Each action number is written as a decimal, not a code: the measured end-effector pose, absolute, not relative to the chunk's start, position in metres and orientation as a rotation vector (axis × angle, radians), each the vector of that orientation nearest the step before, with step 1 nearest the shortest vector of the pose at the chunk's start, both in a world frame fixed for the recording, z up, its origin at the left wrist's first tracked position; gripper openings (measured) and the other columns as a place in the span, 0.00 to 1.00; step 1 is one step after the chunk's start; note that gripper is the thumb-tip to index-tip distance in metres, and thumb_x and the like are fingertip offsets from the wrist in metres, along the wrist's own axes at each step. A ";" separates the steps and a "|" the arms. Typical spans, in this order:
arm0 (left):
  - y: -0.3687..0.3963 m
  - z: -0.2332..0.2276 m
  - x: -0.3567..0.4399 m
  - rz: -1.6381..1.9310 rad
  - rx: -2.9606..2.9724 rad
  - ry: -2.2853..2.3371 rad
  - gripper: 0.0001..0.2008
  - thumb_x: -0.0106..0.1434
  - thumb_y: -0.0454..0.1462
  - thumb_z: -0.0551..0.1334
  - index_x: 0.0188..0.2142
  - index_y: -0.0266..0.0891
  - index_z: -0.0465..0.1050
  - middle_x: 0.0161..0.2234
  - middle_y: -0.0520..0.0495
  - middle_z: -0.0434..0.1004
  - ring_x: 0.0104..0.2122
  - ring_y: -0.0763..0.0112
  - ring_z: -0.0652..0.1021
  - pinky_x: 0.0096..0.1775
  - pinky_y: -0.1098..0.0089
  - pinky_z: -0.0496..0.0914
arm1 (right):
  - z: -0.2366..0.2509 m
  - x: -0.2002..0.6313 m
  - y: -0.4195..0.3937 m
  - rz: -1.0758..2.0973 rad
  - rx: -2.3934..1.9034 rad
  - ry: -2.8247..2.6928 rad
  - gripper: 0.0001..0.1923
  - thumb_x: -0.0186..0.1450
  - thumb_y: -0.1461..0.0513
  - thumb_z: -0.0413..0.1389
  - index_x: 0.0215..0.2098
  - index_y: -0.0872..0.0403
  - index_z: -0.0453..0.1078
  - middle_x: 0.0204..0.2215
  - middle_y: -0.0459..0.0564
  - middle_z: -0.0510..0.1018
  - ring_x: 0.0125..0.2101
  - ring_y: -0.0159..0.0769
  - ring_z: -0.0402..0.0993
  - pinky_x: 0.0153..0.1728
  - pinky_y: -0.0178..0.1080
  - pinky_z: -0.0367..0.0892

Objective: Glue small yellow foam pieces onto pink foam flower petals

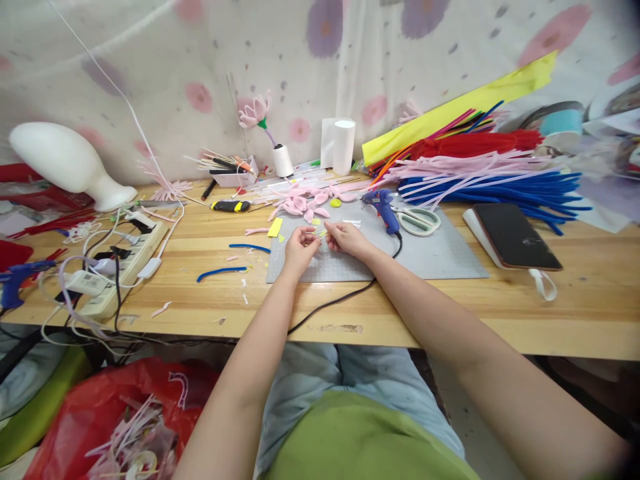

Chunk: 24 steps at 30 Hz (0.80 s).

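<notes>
The wooden table (pixel 450 313) runs the width of the view, its near edge crossing just above the person's lap, and the grey cutting mat (pixel 430 257) lies in its middle with bare wood in front of it toward that edge. The mat's near half is mostly free; its far edge is crowded by pink petal pieces (pixel 307 203), a blue glue gun (pixel 383 207) and scissors (pixel 420 220). To the right the room narrows: a dark phone (pixel 515 235) sits just off the mat's corner, and behind it lie bundles of blue, pink and red pipe cleaners (pixel 500 180). To the left, two loose blue pipe cleaner pieces (pixel 223 272) lie on open wood, and beyond them a power strip (pixel 125 263) with tangled cables fills the table's left end. The glue gun's black cord (pixel 340 300) trails across the mat and off the near edge between the forearms. Both hands meet over the mat's upper left part. The left hand (pixel 300 245) is curled, fingers pinched close, and the right hand (pixel 346 239) is likewise nearly closed; between their fingertips they hold a small yellowish piece (pixel 321 233), too small to identify, just above the mat.
</notes>
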<state>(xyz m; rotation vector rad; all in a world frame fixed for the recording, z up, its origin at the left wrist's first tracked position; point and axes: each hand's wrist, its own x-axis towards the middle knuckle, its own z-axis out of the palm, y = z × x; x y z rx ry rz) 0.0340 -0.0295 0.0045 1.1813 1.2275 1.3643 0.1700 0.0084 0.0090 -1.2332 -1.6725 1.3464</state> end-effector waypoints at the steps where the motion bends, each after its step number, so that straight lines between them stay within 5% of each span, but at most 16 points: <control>1: -0.029 0.004 0.034 1.368 1.177 1.230 0.16 0.46 0.33 0.66 0.34 0.38 0.65 0.23 0.55 0.71 0.23 0.77 0.72 0.26 0.75 0.67 | 0.009 0.170 0.008 1.354 -1.235 -1.671 0.29 0.61 0.41 0.43 0.19 0.55 0.62 0.13 0.44 0.66 0.14 0.24 0.59 0.18 0.31 0.56; 10: -0.029 0.004 0.034 1.367 1.191 1.252 0.14 0.46 0.32 0.65 0.34 0.38 0.65 0.22 0.55 0.70 0.23 0.76 0.71 0.26 0.74 0.67 | 0.015 0.175 0.005 1.018 -1.269 -1.788 0.26 0.59 0.43 0.48 0.16 0.54 0.58 0.12 0.42 0.62 0.17 0.25 0.56 0.23 0.33 0.54; 16: -0.027 0.002 0.035 1.464 1.189 1.203 0.14 0.46 0.35 0.66 0.34 0.38 0.67 0.30 0.49 0.73 0.31 0.73 0.74 0.34 0.70 0.69 | 0.020 0.174 0.005 1.082 -1.248 -1.774 0.26 0.55 0.42 0.51 0.15 0.54 0.57 0.12 0.42 0.61 0.16 0.24 0.54 0.22 0.33 0.52; 24: -0.028 0.000 0.039 1.435 1.158 1.176 0.14 0.46 0.32 0.66 0.33 0.38 0.65 0.27 0.52 0.72 0.28 0.76 0.73 0.34 0.71 0.67 | 0.032 0.172 0.005 1.159 -1.284 -1.764 0.21 0.61 0.48 0.49 0.19 0.54 0.59 0.15 0.43 0.65 0.17 0.24 0.57 0.20 0.31 0.54</control>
